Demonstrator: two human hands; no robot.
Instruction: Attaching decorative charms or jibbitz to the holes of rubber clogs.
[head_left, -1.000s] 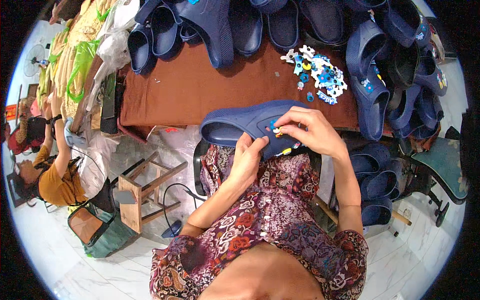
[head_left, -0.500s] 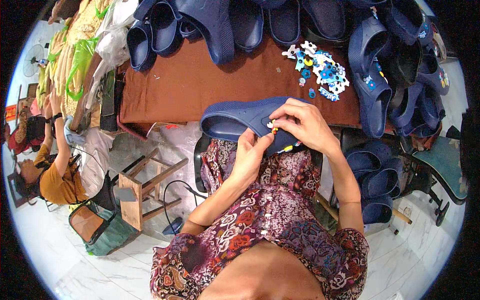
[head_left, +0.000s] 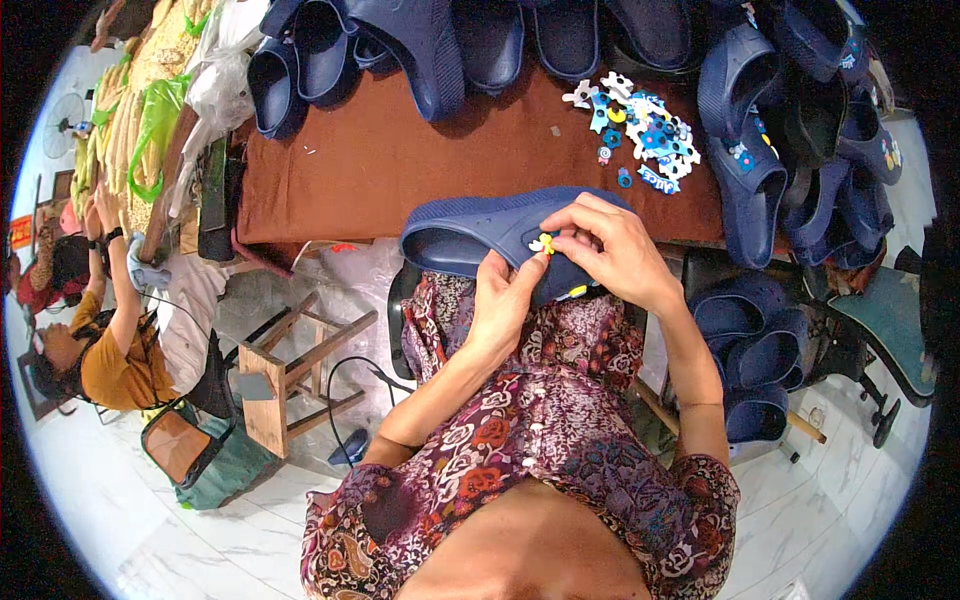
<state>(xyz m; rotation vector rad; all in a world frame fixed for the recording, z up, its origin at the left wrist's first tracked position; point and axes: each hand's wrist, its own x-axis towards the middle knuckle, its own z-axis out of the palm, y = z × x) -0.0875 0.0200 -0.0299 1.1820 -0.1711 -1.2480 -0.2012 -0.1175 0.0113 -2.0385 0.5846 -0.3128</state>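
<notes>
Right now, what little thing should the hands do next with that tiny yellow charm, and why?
Probably press the small yellow and white charm down into the blue clog. The right hand pinches it right against the clog's top, and the left hand steadies the clog from below, so the charm looks placed but maybe not yet seated.

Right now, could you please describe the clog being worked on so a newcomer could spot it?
Find the brown table. At its near edge, the navy foam clog lies sideways between the left hand and right hand. Unlike the piled clogs, it is held.
</notes>
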